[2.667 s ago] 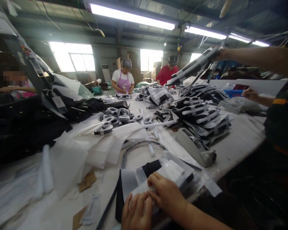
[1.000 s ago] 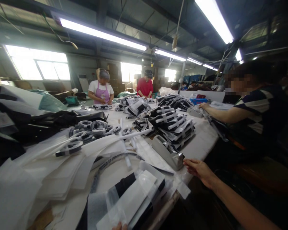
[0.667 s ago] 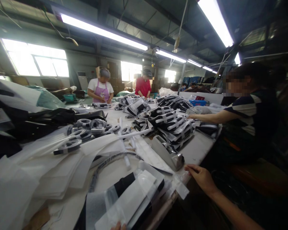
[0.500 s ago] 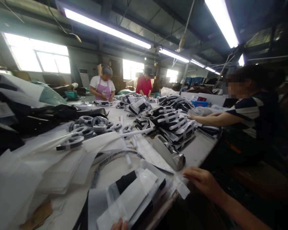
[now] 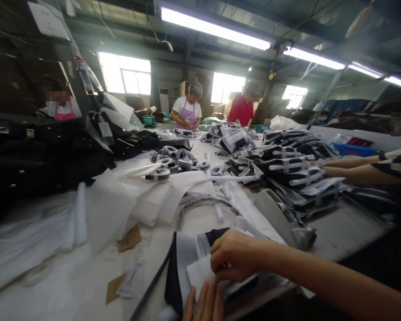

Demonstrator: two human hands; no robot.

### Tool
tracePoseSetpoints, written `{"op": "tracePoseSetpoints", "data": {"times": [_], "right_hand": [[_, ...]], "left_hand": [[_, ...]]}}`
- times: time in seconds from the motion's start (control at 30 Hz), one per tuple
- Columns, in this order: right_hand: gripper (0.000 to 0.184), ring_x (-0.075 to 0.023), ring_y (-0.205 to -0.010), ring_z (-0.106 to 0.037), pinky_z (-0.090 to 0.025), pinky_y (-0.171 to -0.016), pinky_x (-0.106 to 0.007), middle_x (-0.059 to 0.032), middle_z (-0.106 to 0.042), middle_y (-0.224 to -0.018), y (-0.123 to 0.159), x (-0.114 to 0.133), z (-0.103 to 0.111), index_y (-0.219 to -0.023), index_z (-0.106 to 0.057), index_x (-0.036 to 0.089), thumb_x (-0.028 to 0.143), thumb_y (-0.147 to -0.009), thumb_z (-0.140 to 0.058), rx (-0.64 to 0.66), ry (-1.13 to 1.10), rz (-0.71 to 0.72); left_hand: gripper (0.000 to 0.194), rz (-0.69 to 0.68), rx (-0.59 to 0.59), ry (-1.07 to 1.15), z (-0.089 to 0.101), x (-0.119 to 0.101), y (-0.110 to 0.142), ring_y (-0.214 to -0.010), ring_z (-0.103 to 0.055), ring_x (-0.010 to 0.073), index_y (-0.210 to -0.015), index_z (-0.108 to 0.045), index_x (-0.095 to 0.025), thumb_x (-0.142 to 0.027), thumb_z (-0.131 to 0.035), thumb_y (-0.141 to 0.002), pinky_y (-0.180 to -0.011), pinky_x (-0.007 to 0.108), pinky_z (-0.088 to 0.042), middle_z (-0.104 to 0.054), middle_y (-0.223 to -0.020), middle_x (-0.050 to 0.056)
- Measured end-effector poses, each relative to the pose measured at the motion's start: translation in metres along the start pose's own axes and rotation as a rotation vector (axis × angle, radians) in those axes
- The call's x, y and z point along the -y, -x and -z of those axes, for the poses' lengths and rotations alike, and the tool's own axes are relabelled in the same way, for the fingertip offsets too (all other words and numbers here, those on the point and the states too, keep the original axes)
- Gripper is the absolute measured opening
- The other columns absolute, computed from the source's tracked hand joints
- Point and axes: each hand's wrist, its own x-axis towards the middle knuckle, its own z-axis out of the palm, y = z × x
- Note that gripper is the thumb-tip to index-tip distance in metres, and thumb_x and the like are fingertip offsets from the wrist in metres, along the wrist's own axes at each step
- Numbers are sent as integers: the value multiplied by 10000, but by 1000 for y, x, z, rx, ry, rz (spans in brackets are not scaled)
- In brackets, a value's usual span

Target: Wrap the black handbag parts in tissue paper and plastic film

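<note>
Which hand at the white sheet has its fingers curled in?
The right hand, reaching in from the right side, its fingers bent inward at the white sheet; the left hand has its fingers stretched out.

Three bright windows, set in far wall; tube lights, hung in a row under dim metal roof

1 left hand, 1 right hand; 2 brown cards left of fingers, 2 white rolls farther left, 1 tape dispenser right.
</note>
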Motion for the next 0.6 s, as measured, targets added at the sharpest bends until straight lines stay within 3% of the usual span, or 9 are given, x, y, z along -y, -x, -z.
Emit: {"op": "tracePoseSetpoints", "data": {"times": [0.1,0.33,0.5,0.6], "right_hand": [[80,-149,-699,-643,-363,-551,-236,11,-736,-789,-23,-11,1,-863,-750,236,289,-807,-729,164,45,-29],[118,-133,-608,-612,-302,-479,-228,17,-756,-735,-48,-19,8,-844,-772,244,346,-786,-762,352,52,-52],[100,-147,-639,-639,-315,-500,-240,5,-764,-764,-45,-10,20,-857,-779,245,328,-808,-753,339,98,-95],[109,-183,-715,-667,-338,-542,-268,-50,-763,-842,-35,-2,30,-837,-759,186,272,-863,-698,252,163,-150]], "left_hand": [[519,27,-45,0,-7,-3,5,-591,-704,96,-710,-706,-245,-189,-292,-1018,-1101,252,-380,-770,-653,-22],[516,35,-68,15,-8,-2,5,-591,-702,92,-692,-703,-244,-154,-307,-1010,-1112,256,-381,-760,-631,-36],[521,38,-63,-1,-7,-3,2,-596,-699,81,-702,-710,-241,-135,-302,-1009,-1126,256,-369,-766,-654,-39],[487,-16,70,14,6,2,-2,-681,-726,79,-795,-732,-238,-145,-307,-1014,-1164,265,-322,-788,-738,-38]]}}
